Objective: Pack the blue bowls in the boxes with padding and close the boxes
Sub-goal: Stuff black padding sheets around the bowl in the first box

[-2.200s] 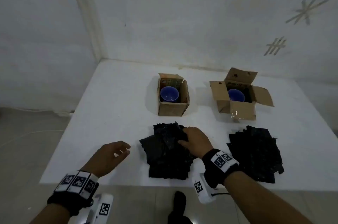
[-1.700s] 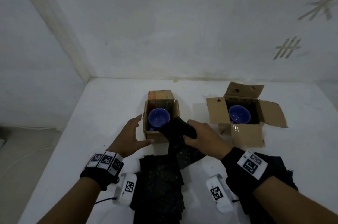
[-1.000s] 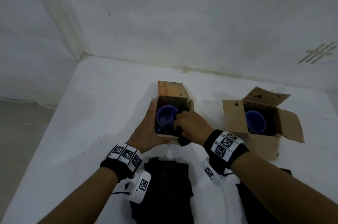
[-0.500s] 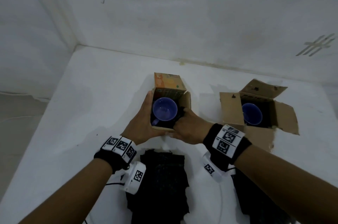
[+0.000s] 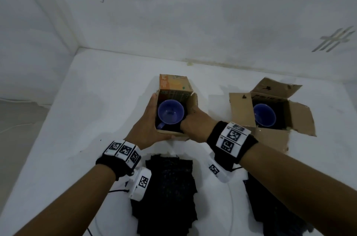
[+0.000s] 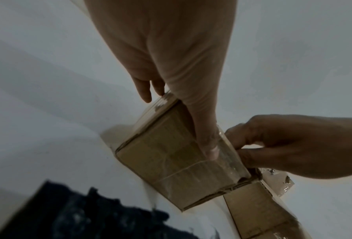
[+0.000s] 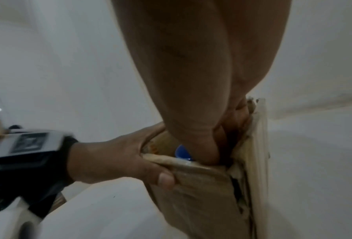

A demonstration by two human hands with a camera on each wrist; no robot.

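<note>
The left cardboard box point(image 5: 173, 95) stands open with a blue bowl point(image 5: 170, 113) inside, ringed by black padding point(image 5: 173, 129). My left hand point(image 5: 146, 127) braces the box: straight fingers lie flat along its left wall and the thumb lies across the front face point(image 6: 171, 169). My right hand point(image 5: 193, 122) reaches into the box's right side, its fingers curled down between the bowl point(image 7: 182, 152) and the right wall, on the black padding there. The fingertips are hidden inside. The right box point(image 5: 239, 110) holds a second blue bowl point(image 5: 264, 115), its flaps spread open.
Two stacks of black padding sheets lie on the white table nearer me, one under my left wrist point(image 5: 170, 187) and one under my right forearm point(image 5: 274, 212). White walls close the table at the back and left.
My right hand took a black padding piece from the left stack, carried it to the left box and pushed it down beside the bowl. My left hand came up against the box's left side.
</note>
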